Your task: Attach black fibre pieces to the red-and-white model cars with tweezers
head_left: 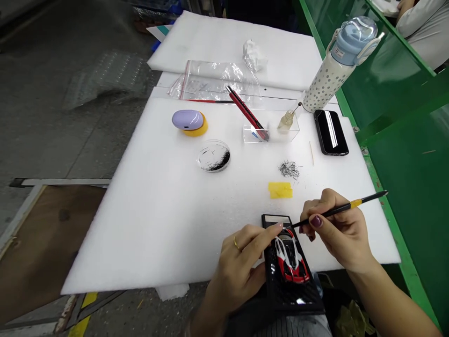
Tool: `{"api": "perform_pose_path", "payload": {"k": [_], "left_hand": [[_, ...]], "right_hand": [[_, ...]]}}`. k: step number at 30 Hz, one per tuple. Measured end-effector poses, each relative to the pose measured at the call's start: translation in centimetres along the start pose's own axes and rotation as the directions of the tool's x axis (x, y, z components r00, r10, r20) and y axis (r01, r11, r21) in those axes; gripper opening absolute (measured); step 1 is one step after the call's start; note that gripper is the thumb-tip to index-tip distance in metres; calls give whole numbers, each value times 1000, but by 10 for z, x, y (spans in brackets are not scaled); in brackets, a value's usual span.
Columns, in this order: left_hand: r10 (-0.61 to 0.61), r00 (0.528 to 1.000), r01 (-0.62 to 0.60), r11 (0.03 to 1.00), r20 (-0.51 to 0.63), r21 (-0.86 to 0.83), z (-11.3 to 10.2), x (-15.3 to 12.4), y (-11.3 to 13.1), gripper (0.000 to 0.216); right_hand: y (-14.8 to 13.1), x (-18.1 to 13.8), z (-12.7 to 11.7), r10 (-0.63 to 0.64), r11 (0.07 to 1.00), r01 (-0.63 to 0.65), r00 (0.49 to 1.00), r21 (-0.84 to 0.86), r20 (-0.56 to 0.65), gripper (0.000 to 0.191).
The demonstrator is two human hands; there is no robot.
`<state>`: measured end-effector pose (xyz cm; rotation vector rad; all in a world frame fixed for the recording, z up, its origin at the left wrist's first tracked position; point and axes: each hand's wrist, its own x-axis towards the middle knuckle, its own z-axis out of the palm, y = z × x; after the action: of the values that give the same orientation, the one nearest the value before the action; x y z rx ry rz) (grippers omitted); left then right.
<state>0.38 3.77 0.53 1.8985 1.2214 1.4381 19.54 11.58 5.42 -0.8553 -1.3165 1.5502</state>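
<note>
A small red and white model car sits on a black display base at the near edge of the white foam sheet. My left hand grips the base from the left, its forefinger stretched along the car's front. My right hand pinches a thin black stick with a yellow band, its tip touching the car's front end. A small pile of black bristles and a yellow tape piece lie just beyond.
Further back are a clear dish of black bristles, a purple and yellow case, a clear box holding a red knife and small bottle, a black phone, a dotted bottle, plastic bags. A green frame runs along the right, another person's sleeve behind.
</note>
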Motion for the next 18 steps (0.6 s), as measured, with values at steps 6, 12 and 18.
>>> {"api": "perform_pose_path", "payload": {"k": [6,12,18], "left_hand": [[6,1000,-6,1000,-5,12,-1,2,0,35],[25,1000,-25,1000,-8,0,-1,1,-3,34],[69,997,-68,997,-42,23,0,3,-3,21]], "right_hand": [[-7,-2,4,27,1000,-27,1000,-5,14,7],[-5,3,-20,-18,968,-11,994,-252,-111,14],[15,17,-51,-35,858,-175,918,-483,-395,31]]}}
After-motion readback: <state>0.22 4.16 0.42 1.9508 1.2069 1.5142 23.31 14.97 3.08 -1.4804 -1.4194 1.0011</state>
